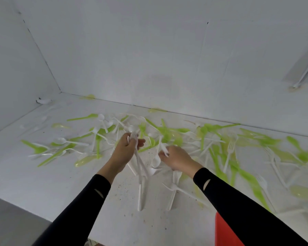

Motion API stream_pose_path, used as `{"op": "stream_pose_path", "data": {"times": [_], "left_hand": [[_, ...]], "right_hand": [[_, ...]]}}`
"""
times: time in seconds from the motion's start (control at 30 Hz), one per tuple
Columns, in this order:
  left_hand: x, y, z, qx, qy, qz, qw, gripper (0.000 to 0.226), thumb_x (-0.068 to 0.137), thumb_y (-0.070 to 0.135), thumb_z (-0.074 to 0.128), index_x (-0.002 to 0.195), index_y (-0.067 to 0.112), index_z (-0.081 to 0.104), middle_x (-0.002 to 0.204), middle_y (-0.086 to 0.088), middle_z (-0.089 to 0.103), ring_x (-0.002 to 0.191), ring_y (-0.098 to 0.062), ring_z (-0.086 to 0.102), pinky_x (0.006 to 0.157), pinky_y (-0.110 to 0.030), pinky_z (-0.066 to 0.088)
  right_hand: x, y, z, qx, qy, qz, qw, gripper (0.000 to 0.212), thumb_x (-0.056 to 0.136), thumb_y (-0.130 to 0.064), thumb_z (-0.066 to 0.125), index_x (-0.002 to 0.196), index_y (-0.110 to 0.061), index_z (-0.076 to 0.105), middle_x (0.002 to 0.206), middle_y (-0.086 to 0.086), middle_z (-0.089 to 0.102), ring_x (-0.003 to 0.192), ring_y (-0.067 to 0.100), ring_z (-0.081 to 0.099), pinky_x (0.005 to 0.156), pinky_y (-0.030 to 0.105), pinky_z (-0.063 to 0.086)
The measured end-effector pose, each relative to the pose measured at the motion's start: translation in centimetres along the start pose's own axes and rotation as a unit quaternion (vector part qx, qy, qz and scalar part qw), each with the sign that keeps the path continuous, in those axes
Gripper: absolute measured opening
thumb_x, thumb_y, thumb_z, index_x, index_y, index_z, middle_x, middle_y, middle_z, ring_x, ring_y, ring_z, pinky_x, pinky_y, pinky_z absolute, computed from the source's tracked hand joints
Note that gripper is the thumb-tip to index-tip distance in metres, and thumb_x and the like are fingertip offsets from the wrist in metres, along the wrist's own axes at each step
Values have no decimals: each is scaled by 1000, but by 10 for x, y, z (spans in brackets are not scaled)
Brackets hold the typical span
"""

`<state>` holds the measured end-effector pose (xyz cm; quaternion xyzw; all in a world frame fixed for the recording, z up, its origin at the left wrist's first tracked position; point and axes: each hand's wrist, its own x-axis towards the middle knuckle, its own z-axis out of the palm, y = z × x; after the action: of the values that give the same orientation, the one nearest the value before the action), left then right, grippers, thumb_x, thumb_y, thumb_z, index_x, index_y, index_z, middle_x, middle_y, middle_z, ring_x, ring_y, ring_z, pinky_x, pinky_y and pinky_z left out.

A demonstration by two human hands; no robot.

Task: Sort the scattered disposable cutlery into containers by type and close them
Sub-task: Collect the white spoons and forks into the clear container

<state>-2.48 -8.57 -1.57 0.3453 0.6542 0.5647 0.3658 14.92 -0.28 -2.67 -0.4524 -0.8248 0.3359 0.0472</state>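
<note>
While my left grip point(126, 148) clamps a white bundle point(140, 166), my right grip point(178, 158) pinches another piece point(161, 144). Feed it in carelessly and the bundle could fan out!

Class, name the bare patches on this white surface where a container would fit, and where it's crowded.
Bare: surface left of the left sleeve, and near edge between it and the right sleeve. Crowded: cutlery across the middle and right.

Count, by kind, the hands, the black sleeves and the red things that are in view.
Hands: 2 (left hand grips white cutlery; right hand pinches a white spoon)
Black sleeves: 2 (left sleeve, right sleeve)
Red things: 1 (red thing at the bottom edge)
Total: 5
</note>
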Motion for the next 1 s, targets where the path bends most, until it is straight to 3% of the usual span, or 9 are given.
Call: {"op": "stream_pose_path", "data": {"times": [0.1, 0.2, 0.27, 0.33, 0.43, 0.57, 0.7, 0.87, 1.0], "left_hand": [[7, 2, -4, -10, -14, 13, 1000, 23, 102, 9, 39, 118, 17, 52, 100, -7, 64, 81, -19, 67, 73, -30, 58], [16, -1, -1, 93, -26, 41, 994, 16, 97, 11, 50, 105, 19, 62, 86, 0, 61, 65, -9, 56, 57, -23, 49], [25, -6, 2, 189, -55, 96, 976, 5, 92, 13, 63, 93, 17, 65, 80, 7, 62, 63, -1, 54, 58, -14, 43], [36, -11, 6, 323, -126, 169, 922, 12, 86, 12, 70, 88, 22, 64, 87, 7, 64, 75, 1, 58, 70, -13, 43], [50, -19, 17, 480, -228, 196, 824, 12, 88, 19, 68, 97, 28, 68, 100, 10, 61, 96, -10, 59, 84, -30, 48], [53, -25, 36, 577, -294, 215, 731, 32, 89, 15, 61, 113, 36, 66, 120, 15, 54, 105, -8, 57, 77, -27, 48], [54, -36, 45, 643, -353, 234, 638, 38, 87, 3, 55, 111, 30, 65, 121, 11, 50, 93, -11, 55, 61, -22, 35], [71, -39, 54, 646, -366, 248, 622, 17, 92, 17, 58, 105, 28, 62, 111, 9, 55, 105, -12, 56, 76, -30, 46], [78, -30, 67, 540, -355, 240, 724, 7, 92, 24, 60, 99, 25, 57, 98, 11, 56, 93, -12, 56, 76, -27, 43]], "right_hand": [[0, 15, 18, -172, -47, -44, 983, 24, 100, -29, 46, 114, -14, 59, 112, 3, 63, 98, 25, 62, 74, 32, 45], [-1, 21, 32, -260, -63, -89, 959, 27, 100, -27, 44, 120, -13, 55, 121, 1, 55, 106, 28, 59, 71, 34, 41], [-3, 23, 32, -267, -61, -100, 956, 28, 100, -26, 45, 123, -14, 55, 123, 0, 54, 108, 27, 58, 71, 34, 39], [-8, 24, 25, -234, -49, -106, 965, 28, 100, -27, 47, 123, -14, 56, 122, 0, 55, 109, 26, 58, 73, 34, 39], [-18, 27, 2, -187, -14, -100, 977, 22, 97, -29, 48, 109, -14, 57, 110, 0, 55, 102, 25, 58, 72, 33, 40], [-30, 48, -35, -198, 3, -10, 980, 17, 91, -31, 53, 99, -16, 53, 100, 3, 61, 90, 26, 59, 67, 31, 36], [-42, 89, -58, -193, 9, 104, 976, 15, 95, -33, 52, 100, -21, 46, 99, 2, 58, 85, 22, 54, 67, 30, 36], [-53, 129, -59, -150, -84, 164, 971, 60, 88, -40, 65, 138, -18, 41, 127, 5, 56, 111, 24, 57, 79, 31, 41], [-54, 136, -57, -178, -50, 147, 972, 42, 84, -46, 67, 113, -20, 51, 98, -2, 57, 90, 20, 57, 63, 28, 39]]}}
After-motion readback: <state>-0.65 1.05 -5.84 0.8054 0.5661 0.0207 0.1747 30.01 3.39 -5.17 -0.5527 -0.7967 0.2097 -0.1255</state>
